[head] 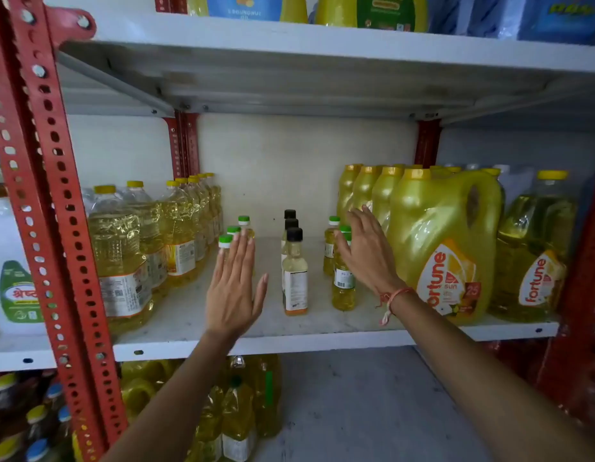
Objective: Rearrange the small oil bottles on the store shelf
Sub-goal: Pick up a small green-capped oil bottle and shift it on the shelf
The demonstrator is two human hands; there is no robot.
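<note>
Hands flat, fingers spread: left hand [234, 288] against green-capped bottles [244, 228] at frame centre-left, right hand [367, 251] against green-capped bottles [343, 281] centre-right; black-capped bottles [294, 271] between, on shelf [189, 315].

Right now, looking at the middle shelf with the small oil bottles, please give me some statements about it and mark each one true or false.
1. The black-capped bottles stand in a file between the two hands. True.
2. The left hand is closed around a bottle. False: it is open and flat, in front of the left green-capped bottles.
3. The right hand lies against the right green-capped bottles. True.
4. The Fortune jug stands left of the small bottles. False: it stands to their right.
5. The right wrist bears a thread band. True.
</note>
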